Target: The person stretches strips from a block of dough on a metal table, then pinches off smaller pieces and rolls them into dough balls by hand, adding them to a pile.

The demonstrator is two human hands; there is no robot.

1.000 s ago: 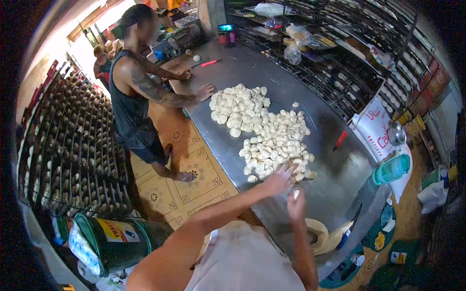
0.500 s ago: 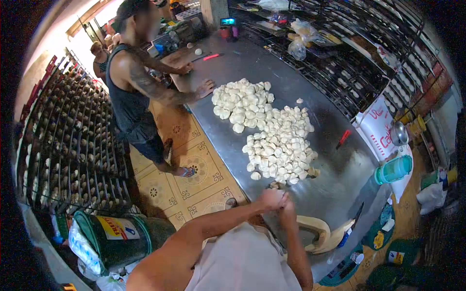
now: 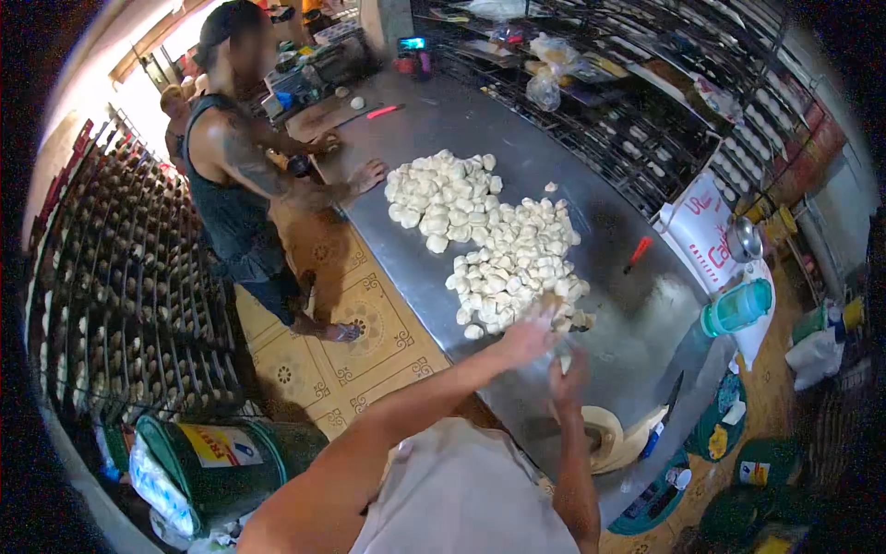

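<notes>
A heap of small white dough pieces [image 3: 512, 258] lies on the metal table [image 3: 498, 388]. My left hand [image 3: 533, 334] is over the near edge of the heap, its fingers smeared by motion. Just right of it and closer to me, my right hand [image 3: 569, 377] is closed around a small pale dough piece [image 3: 565, 363], which shows at the fingertips. Below my right hand, a beige curved object [image 3: 604, 434] rests at the table's near edge.
A co-worker [image 3: 231, 175] stands at the table's left side, hands at its edge. A red-handled tool [image 3: 639, 251] and a teal container [image 3: 738, 309] are on the right. Loaded racks [image 3: 129, 277] stand left; a green bin [image 3: 212, 462] sits lower left.
My hands were together at the near edge of the heap. They have parted: the left moved forward onto the dough, the right slightly right. The view has shifted a little.
</notes>
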